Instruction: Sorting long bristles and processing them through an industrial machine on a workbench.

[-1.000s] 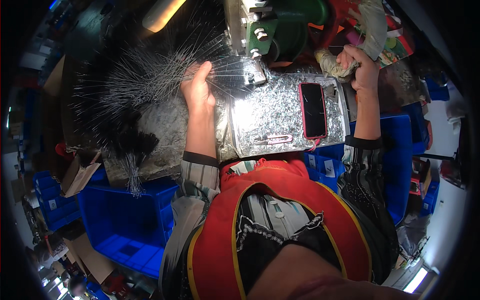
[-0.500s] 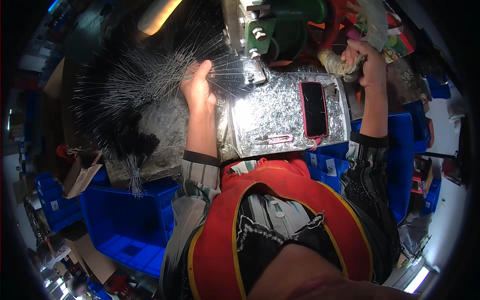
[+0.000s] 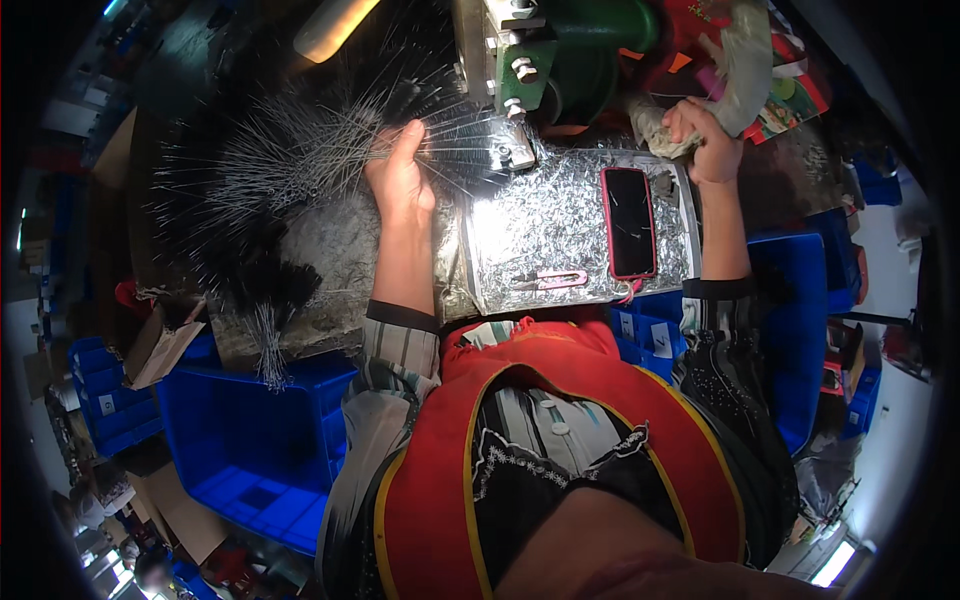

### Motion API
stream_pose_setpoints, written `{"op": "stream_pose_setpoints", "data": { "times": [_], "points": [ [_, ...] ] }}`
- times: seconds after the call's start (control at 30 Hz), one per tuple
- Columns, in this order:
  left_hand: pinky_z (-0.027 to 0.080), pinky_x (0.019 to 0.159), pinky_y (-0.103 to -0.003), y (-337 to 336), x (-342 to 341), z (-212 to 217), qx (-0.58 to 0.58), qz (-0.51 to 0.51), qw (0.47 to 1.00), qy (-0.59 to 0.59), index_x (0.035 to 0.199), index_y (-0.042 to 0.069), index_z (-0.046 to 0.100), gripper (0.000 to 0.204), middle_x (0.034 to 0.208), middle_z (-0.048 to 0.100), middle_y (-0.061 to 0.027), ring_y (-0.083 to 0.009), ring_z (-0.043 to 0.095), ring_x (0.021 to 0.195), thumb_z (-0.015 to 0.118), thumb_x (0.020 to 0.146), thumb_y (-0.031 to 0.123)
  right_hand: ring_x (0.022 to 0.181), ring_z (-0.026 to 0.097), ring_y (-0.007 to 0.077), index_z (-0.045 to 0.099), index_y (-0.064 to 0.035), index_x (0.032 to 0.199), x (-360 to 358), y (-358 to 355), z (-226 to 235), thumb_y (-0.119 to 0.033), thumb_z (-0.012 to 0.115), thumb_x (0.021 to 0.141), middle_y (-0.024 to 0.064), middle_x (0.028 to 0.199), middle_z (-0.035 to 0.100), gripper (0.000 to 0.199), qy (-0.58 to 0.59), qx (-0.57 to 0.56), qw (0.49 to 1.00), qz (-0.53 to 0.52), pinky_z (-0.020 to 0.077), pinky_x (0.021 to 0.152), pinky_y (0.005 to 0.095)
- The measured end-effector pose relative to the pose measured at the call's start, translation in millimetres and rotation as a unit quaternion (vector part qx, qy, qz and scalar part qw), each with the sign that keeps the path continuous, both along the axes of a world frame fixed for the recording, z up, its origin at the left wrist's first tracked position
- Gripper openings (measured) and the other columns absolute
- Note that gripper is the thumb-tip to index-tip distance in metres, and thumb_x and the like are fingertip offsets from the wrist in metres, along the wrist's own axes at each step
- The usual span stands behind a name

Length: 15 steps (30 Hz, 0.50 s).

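Note:
My left hand (image 3: 402, 178) is closed around thin wire-stemmed brushes with dark bristles, its thumb raised along them. Their wire ends (image 3: 320, 150) fan out in a large pile to the left, and some tips reach under the metal head of a green press (image 3: 522, 75). On the right, my right hand (image 3: 708, 142) grips a cloth-wrapped handle (image 3: 748, 75) of the press, fingers curled over the wrapping. Between my hands lies a shallow tray (image 3: 480, 290) covered with shiny metal clippings. A phone in a red case (image 3: 628, 222) and pink thread snips (image 3: 552, 280) rest on the clippings.
A smaller bundle of black brushes (image 3: 268, 340) hangs over the bench edge at left. Blue bins (image 3: 250, 450) stand below the bench, with another blue bin (image 3: 795, 340) at right. A lamp (image 3: 330, 32) hangs above the brush pile. A cardboard box (image 3: 165, 345) sits at far left.
My right hand has shifted left and slightly closer to me, still gripping the wrapped handle, which has turned with it. My left hand stays nearly in place on the brushes.

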<state>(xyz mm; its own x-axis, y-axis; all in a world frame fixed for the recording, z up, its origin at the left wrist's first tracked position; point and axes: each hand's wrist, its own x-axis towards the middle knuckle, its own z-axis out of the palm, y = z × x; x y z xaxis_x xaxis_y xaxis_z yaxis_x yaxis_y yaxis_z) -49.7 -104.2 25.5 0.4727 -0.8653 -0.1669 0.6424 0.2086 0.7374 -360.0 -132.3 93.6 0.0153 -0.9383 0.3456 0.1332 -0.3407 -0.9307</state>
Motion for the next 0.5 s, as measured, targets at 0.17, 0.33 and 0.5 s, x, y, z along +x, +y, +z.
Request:
{"op": "stream_pose_setpoints", "data": {
  "times": [0.17, 0.33, 0.5],
  "points": [
    [0.052, 0.068, -0.028, -1.7, -2.7, 0.2, -0.009, 0.027, 0.999, 0.033, 0.093, -0.004, 0.055, 0.023, 0.085, 0.060, -0.0110, -0.0184, 0.059, 0.072, 0.061, 0.071, -0.009, 0.049, 0.043, 0.0163, 0.039, -0.0069, 0.046, 3.1, 4.4, 28.0, -0.011, 0.051, 0.076, 0.0057, 0.047, 0.040, 0.032, 0.009, 0.102, 0.994, -0.039, 0.0400, 0.062, 0.0296],
    [0.052, 0.068, -0.029, -4.3, -4.6, 0.8, 0.003, 0.043, 0.999, 0.031, 0.091, -0.005, 0.055, 0.022, 0.084, 0.059, -0.0114, -0.0184, 0.059, 0.071, 0.060, 0.070, -0.010, 0.051, 0.049, 0.0185, 0.049, -0.0017, 0.052, -3.7, 4.4, 30.8, -0.007, 0.053, 0.075, 0.0075, 0.049, 0.046, 0.024, -0.005, 0.084, 0.996, -0.004, 0.0410, 0.056, 0.0290],
    [0.052, 0.068, -0.028, -3.7, -5.5, 1.6, -0.008, 0.042, 0.998, 0.039, 0.091, -0.005, 0.055, 0.022, 0.084, 0.059, -0.0117, -0.0182, 0.059, 0.071, 0.060, 0.070, -0.011, 0.048, 0.044, 0.0166, 0.041, -0.0065, 0.046, 2.9, 6.1, 25.3, -0.010, 0.052, 0.075, 0.0063, 0.046, 0.041, 0.032, 0.023, 0.075, 0.995, -0.059, 0.0405, 0.060, 0.0291]
  ]
}}
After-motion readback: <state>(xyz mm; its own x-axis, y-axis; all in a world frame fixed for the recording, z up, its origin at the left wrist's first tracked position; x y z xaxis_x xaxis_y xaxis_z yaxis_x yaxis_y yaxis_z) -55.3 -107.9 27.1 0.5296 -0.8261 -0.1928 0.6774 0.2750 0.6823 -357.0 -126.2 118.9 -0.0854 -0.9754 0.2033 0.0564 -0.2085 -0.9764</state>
